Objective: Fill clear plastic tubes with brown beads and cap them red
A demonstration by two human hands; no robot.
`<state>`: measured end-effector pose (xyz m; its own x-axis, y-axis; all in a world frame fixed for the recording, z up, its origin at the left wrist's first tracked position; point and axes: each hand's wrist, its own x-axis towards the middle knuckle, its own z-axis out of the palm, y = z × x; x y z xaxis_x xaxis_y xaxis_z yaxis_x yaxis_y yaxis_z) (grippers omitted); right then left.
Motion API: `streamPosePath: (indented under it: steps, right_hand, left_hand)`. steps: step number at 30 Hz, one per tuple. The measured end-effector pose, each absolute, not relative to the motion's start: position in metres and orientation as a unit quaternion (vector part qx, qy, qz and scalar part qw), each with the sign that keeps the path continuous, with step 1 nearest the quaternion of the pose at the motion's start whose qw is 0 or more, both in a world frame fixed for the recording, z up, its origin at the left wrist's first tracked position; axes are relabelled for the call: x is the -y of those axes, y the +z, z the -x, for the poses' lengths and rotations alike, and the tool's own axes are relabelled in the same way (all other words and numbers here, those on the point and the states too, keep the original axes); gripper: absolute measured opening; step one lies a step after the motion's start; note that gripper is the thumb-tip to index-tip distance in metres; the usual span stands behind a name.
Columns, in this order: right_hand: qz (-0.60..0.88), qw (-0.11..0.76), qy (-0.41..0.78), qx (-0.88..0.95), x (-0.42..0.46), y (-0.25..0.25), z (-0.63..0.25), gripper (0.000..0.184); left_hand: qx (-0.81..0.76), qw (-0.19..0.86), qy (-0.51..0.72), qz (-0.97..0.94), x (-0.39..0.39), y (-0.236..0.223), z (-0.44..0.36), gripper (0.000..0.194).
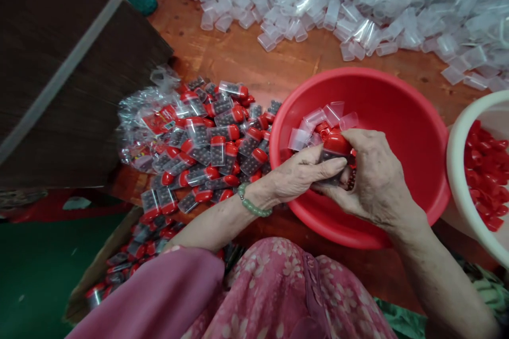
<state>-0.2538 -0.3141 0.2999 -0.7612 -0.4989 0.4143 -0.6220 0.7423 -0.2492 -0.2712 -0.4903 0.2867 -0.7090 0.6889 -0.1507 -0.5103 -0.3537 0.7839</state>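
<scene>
A red-capped clear tube (333, 154) of dark beads is gripped above a red plastic basin (401, 111), its long axis running cap-outward, away from the body. The right hand (371, 180) closes on the cap end, the left hand (306, 174) across the lower tube. Loose clear tubes (318, 122) lie in the basin.

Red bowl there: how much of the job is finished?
It looks partly done. Done: a big heap of empty clear plastic tubes and shiny red plastic caps in a cream basin. In hand: the left hand and right hand hold a red-capped clear tube of dark beads over the red plastic basin. Left: a large pile of capped tubes on the wooden table.
</scene>
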Motion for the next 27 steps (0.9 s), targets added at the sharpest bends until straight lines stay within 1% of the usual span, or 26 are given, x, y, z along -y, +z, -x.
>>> streamPosePath:
  steps: [3,8,10,14,16,21,24,26,27]
  right_hand:
    - [-0.316,0.182,0.172,0.915,0.313,0.298,0.254,0.073]
    - [-0.319,0.198,0.135,0.917,0.313,0.297,0.257,0.072]
    - [-0.325,0.217,0.127,0.912,0.314,0.297,0.259,0.068]
    - [-0.327,0.261,0.120,0.900,0.319,0.299,0.262,0.055]
    - [-0.334,0.277,0.118,0.893,0.320,0.300,0.263,0.053]
    - [-0.344,0.257,0.092,0.899,0.319,0.301,0.266,0.058]
    - [-0.353,0.261,0.094,0.894,0.317,0.301,0.265,0.061]
    - [-0.358,0.252,0.093,0.894,0.315,0.302,0.264,0.064]
    - [-0.358,0.236,0.091,0.899,0.315,0.304,0.263,0.065]
  left_hand:
    - [-0.429,0.361,0.822,-0.104,0.489,0.287,0.272,0.051]
    - [-0.439,0.365,0.817,-0.083,0.489,0.286,0.272,0.055]
    - [-0.439,0.369,0.815,-0.087,0.490,0.286,0.273,0.055]
    - [-0.427,0.356,0.826,-0.095,0.489,0.286,0.273,0.053]
    - [-0.420,0.349,0.833,-0.090,0.488,0.285,0.272,0.052]
    - [-0.416,0.347,0.837,-0.077,0.488,0.282,0.271,0.051]
    - [-0.425,0.358,0.830,-0.051,0.488,0.288,0.274,0.060]
    - [-0.428,0.371,0.824,-0.008,0.486,0.295,0.277,0.067]
    - [-0.425,0.377,0.823,0.018,0.484,0.299,0.279,0.067]
